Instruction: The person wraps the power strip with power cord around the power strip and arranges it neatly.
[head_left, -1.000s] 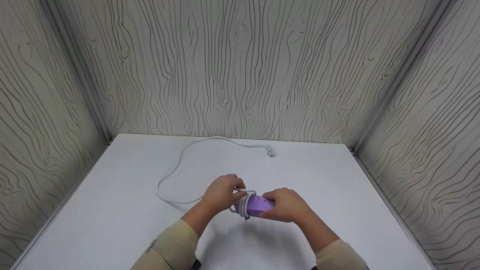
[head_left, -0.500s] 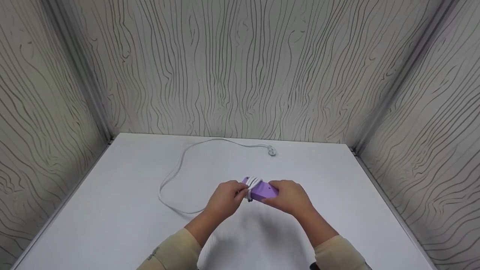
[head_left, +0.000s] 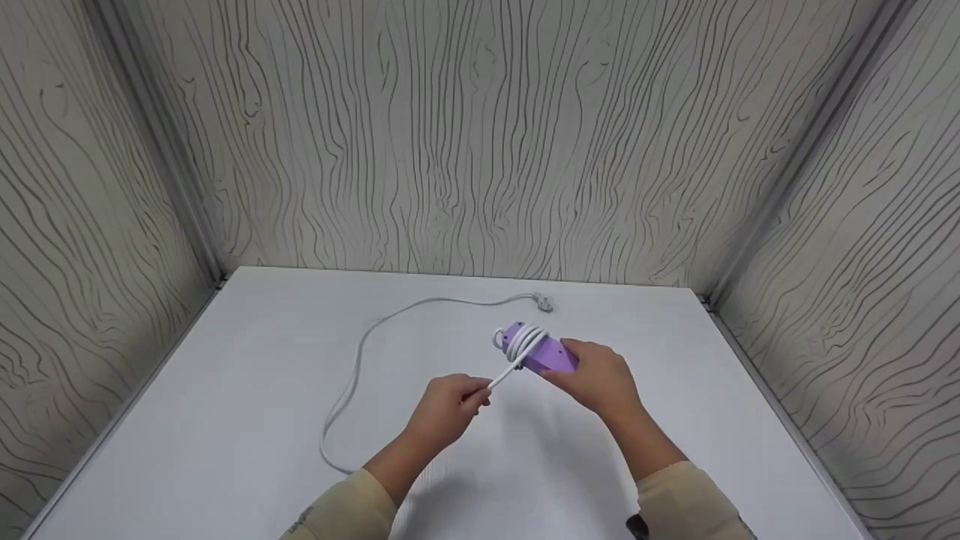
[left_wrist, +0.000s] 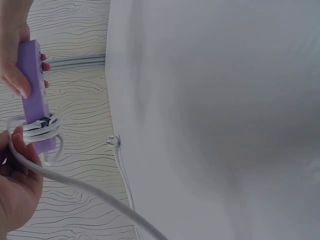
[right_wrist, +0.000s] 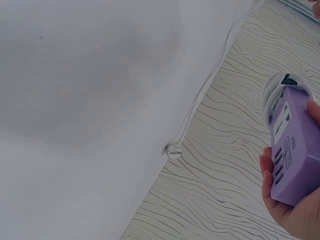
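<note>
A purple power strip [head_left: 551,356] is held up over the table by my right hand [head_left: 604,379], its thumb and fingers round one end. White cord [head_left: 526,341] loops several times round the other end of the strip. From those loops a taut stretch runs down-left to my left hand [head_left: 446,409], which pinches it between thumb and fingers. In the right wrist view, the face of the power strip [right_wrist: 292,145] shows sockets and several slots. The left wrist view has the cord [left_wrist: 100,192] trailing off below my left hand [left_wrist: 20,190].
The loose cord [head_left: 352,382] curves across the left of the white table [head_left: 675,420] to a plug [head_left: 544,302] near the back edge. Wood-grain panels [head_left: 450,150] stand behind and at both sides.
The power strip and my right hand have moved up and slightly right. My left hand has drawn away from the strip, pulling the cord taut. The loose cord on the table has shifted toward me.
</note>
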